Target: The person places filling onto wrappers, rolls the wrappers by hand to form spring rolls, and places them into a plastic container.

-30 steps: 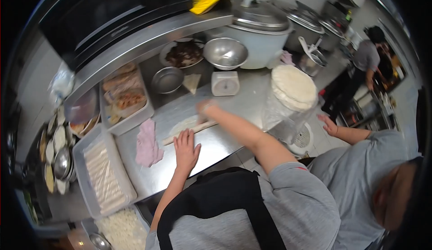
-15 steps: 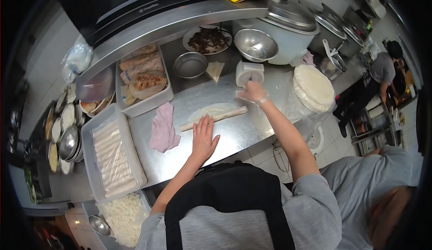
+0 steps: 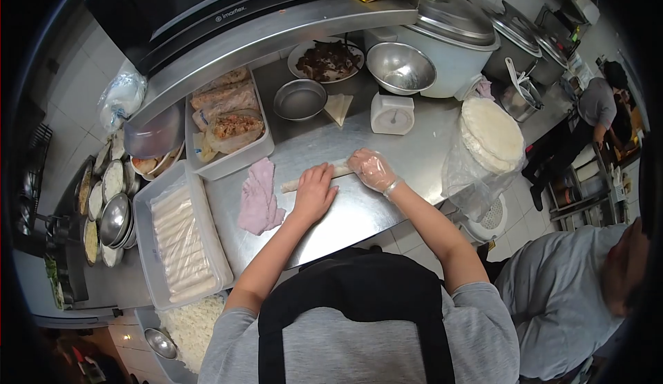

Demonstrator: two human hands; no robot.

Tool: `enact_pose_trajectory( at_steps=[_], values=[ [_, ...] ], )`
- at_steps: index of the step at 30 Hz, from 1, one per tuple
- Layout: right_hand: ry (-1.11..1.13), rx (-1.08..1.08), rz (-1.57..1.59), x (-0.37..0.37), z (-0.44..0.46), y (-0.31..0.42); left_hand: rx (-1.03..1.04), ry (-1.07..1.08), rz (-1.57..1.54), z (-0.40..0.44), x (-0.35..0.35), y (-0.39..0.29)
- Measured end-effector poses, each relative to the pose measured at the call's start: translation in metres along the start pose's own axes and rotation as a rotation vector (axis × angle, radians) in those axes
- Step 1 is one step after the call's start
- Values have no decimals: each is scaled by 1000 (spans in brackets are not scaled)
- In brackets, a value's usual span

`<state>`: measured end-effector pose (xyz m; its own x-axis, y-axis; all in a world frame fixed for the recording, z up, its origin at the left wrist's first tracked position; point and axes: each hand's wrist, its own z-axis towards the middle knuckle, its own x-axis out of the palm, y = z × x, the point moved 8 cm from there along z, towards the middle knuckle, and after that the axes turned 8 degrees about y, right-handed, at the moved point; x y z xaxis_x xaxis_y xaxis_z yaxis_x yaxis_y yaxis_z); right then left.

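A long, thin, pale spring roll lies across the steel table in front of me. My bare left hand rests over its left part, fingers stretched out along the top. My right hand, in a clear plastic glove, has its fingers curled over the roll's right end, which is hidden beneath them. A crumpled pink cloth lies left of my left hand. Beyond the right hand stands a white dial scale. A folded wrapper triangle lies beside a round metal pan.
At left, a plastic tub holds several finished rolls; behind it, another tub holds bagged filling. Round wrappers are stacked on plastic at the right edge. A metal bowl and a plate of dark food stand behind. A person is close at right.
My right hand has come from the scale down to the roll's right end and curled over it. The flat wrapper sheet behind the roll no longer shows. My left hand stays on the roll.
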<state>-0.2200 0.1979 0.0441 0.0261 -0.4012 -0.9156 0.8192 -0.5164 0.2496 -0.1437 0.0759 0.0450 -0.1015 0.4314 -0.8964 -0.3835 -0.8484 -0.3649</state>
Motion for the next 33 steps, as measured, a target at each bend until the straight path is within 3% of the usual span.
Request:
enact_pose_trajectory(
  at_steps=[2,8,11,13,16,33],
  values=[
    [66,13,14,6,6,-6,0,20,1,1,2,-2],
    [-100,-147,-1,-6,10,13,-31,22,-55,14,5,16],
    [-47,-137,38,-2,26,2,-78,79,-97,28,10,34],
    [107,34,177,19,41,-26,-86,87,-77,36,11,40],
    [145,-50,226,21,50,-31,-87,65,-62,42,13,46],
    [158,-37,150,2,-18,25,4,40,-76,-21,-4,-19]
  ],
)
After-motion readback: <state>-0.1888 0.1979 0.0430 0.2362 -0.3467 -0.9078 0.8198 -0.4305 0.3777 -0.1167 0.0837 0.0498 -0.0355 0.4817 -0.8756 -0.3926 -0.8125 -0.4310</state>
